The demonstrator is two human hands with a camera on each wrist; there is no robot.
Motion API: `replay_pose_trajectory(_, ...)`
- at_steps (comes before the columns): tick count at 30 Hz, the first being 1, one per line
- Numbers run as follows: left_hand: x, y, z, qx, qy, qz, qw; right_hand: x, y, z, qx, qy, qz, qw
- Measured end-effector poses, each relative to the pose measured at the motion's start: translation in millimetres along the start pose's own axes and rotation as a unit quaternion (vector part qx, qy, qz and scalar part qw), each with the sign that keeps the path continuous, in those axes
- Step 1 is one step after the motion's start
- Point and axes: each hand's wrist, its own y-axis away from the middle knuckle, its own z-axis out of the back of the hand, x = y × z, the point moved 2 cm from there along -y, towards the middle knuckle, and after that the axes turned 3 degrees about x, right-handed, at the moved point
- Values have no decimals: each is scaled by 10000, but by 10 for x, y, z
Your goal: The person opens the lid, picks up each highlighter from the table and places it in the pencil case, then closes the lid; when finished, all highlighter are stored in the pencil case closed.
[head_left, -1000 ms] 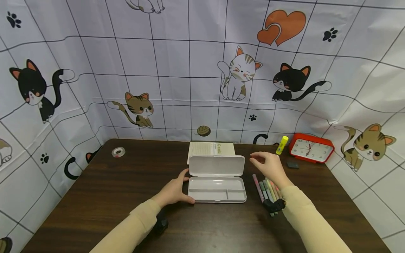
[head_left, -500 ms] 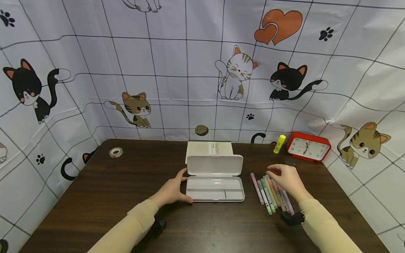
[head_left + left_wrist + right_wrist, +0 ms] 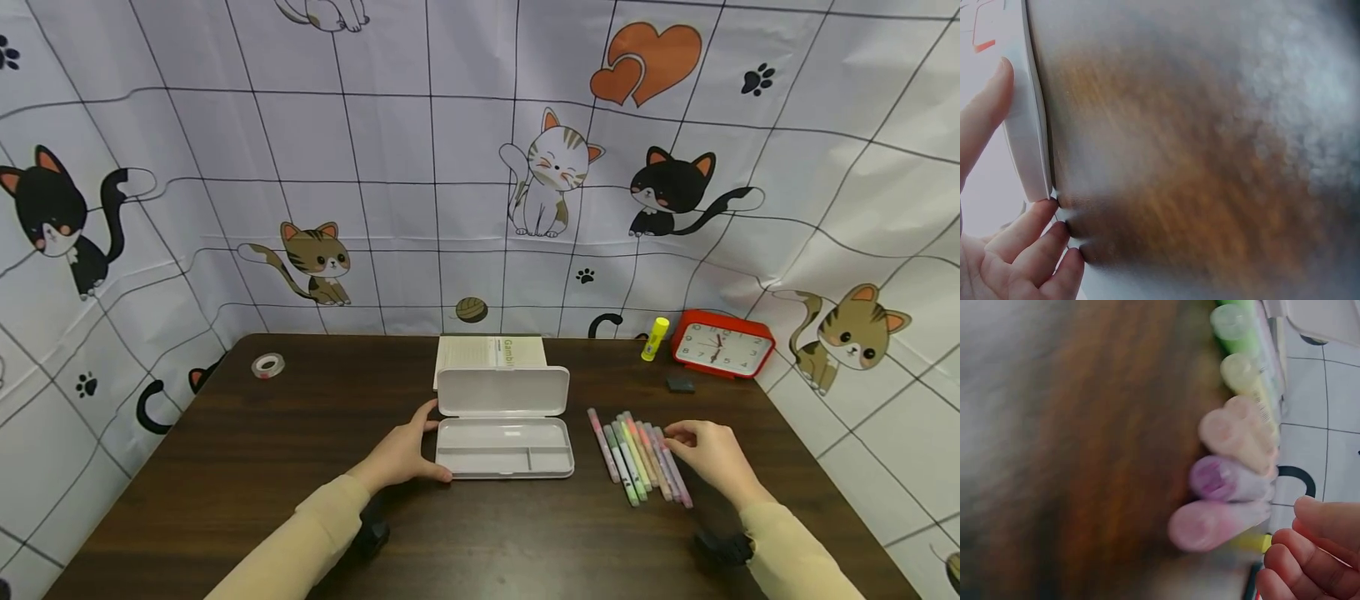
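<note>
A white pencil case lies open mid-table with its lid standing up behind the tray. My left hand grips the case's left end, thumb at the lid corner and fingers at the front corner. In the left wrist view the thumb lies on the case's edge and the fingers curl below it. Several pastel markers lie in a row right of the case. My right hand rests beside the rightmost marker, loosely curled and holding nothing. In the right wrist view its fingers stay apart from the marker caps.
A booklet lies behind the case. A tape roll sits far left, with a yellow glue stick, a red clock and a dark eraser at the back right. Cat-print cloth walls in the table.
My right hand has moved from beside the lid's right end rightward and nearer, down to the right side of the marker row. The left hand has stayed on the case.
</note>
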Motion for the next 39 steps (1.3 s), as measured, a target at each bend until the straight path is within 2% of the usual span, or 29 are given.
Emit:
replay_pose_trajectory(8, 7, -10, 23, -16, -65, -14, 10000, -86, 74, -50, 136, 32, -143, 9998)
replay_pose_trajectory(19, 0, 8, 29, 9, -32, 12, 10000, -132, 60, -46, 421, 180, -266, 9986)
replay_pose_trajectory(30, -17, 6, 16, 16, -40, -1, 10000, -161, 83, 11, 590, 293, -730, 9952)
replay_pose_trajectory(39, -10, 11, 27, 8, -5, -46, 10000, -170, 53, 39, 381, 310, -718, 9962)
